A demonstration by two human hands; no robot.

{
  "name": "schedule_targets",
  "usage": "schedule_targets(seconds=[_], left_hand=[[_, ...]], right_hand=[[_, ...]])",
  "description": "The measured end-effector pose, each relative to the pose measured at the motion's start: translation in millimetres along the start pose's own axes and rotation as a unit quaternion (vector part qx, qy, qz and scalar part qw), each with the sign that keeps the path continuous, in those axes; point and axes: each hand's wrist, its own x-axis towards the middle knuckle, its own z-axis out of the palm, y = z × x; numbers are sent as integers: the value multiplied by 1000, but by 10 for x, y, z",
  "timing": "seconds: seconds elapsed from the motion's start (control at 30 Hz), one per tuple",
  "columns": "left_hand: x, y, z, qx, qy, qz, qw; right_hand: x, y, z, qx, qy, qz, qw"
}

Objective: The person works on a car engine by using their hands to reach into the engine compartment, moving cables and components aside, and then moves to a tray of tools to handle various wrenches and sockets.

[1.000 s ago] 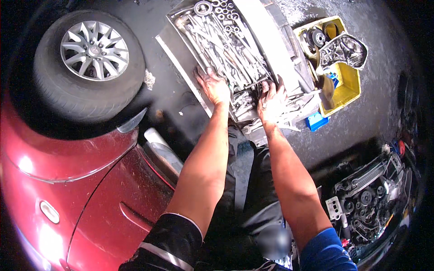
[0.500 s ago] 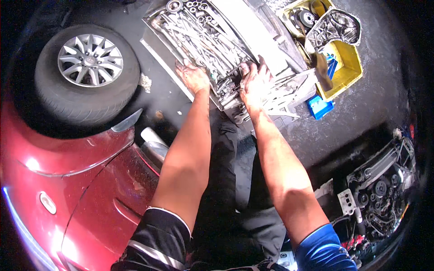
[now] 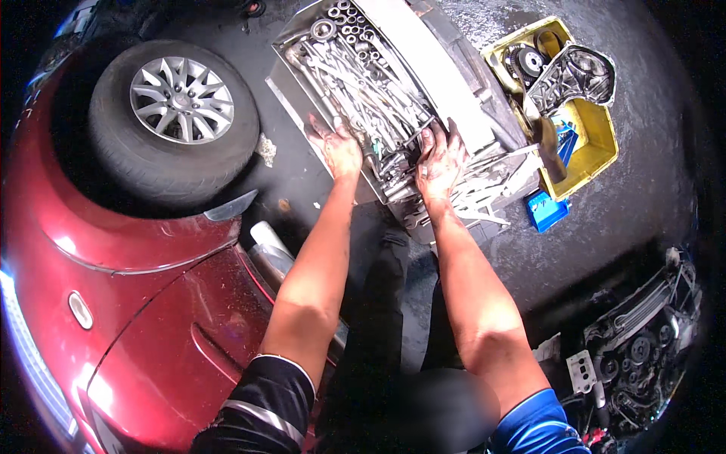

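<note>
A metal tool tray (image 3: 298, 62) full of wrenches (image 3: 363, 94) stands before me. My left hand (image 3: 342, 153) holds its left wall near the close end, thumb on the inner side and fingers over the outside. On the opposite wall, my right hand (image 3: 441, 166) has a similar hold, with the thumb inside and the fingers spread over the rim. Several ring-shaped pieces (image 3: 349, 23) lie at the tray's far end, and short sockets or bits (image 3: 395, 168) fill the end between my hands. More wrenches (image 3: 484, 193) lie loose just right of my right hand.
A wheel (image 3: 178, 113) lies at the left, beside a red car panel (image 3: 166, 333). Yellow bins (image 3: 597, 151) with engine parts and a blue bin (image 3: 547, 212) stand to the right. An exposed engine (image 3: 639, 348) is at the lower right. A blurred dark shape (image 3: 446, 408) shows below.
The whole view has shifted, so the tray, wheel and bins appear further right and mostly lower. Both hands stay at the tray's walls; my right fingers look straighter.
</note>
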Motion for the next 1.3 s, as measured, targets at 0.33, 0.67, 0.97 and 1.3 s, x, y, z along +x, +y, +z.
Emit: schedule_targets(seconds=[0.33, 0.67, 0.97, 1.3], left_hand=[[-336, -335, -175, -86, -41, -115, 989], [-1865, -1984, -969, 191, -247, 62, 948], [-2305, -1528, -890, 213, -433, 15, 875], [-2446, -394, -414, 130, -454, -51, 880]], right_hand=[[-55, 122, 161, -96, -14, 38, 995], [-588, -271, -584, 75, -172, -174, 967], [-2420, 813, -1001, 47, -428, -110, 896], [-2342, 2653, -1526, -106, -389, 180, 897]])
